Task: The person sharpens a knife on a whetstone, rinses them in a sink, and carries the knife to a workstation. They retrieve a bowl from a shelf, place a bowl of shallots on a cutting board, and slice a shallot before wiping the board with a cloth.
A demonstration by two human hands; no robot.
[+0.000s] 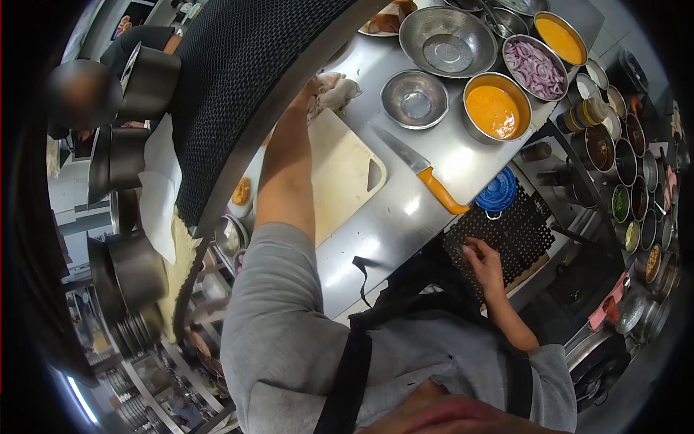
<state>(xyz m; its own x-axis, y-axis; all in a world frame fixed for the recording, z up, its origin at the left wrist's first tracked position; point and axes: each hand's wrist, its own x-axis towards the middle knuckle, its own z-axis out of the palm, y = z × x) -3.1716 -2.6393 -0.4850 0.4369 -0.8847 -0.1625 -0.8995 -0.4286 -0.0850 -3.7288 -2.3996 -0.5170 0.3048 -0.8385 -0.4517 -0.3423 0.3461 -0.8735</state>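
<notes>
Cloth (338, 92) clamped in left hand (315, 90) fingers, beside cutting board (340, 177) | right hand (483, 262) fingers apart on mat (517, 231)

Restaurant kitchen: steel counter (396, 223), prep bowls (496, 108)

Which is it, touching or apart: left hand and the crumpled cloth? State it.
Touching. The head view shows the left hand gripping the crumpled cloth beside the cutting board.
</notes>
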